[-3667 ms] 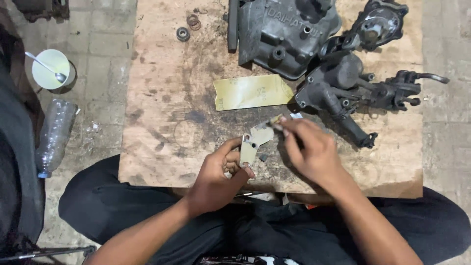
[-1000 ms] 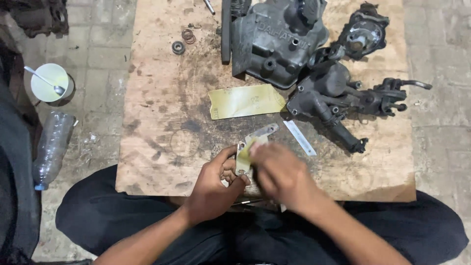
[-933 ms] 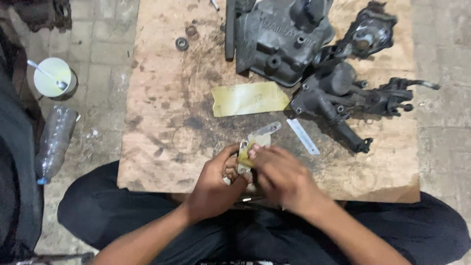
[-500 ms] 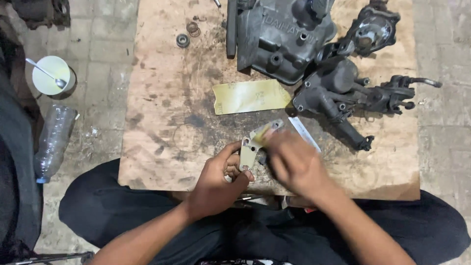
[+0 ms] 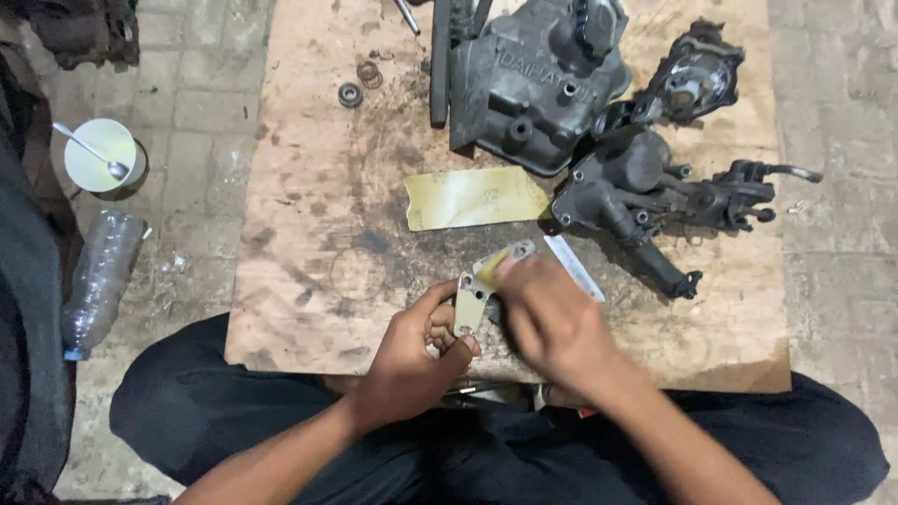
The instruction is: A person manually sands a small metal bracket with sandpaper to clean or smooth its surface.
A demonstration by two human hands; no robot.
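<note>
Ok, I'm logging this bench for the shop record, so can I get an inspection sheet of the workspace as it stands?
Surface: stained wooden board on a paved floor.
Job's things: small flat metal bracket with holes, a yellowish scrap pressed on its top end.
Clutter: grey engine cover, dark carburettor-like assemblies, yellowish abrasive sheet, thin flat strip, small rings.
Hands: left hand grips the bracket; right hand, blurred, is on its upper end.
Cables: nothing seen.
Surroundings: white cup with spoon, clear plastic bottle on the floor.

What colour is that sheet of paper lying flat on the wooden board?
Pale yellow sheet, best seen in the head view.
</note>
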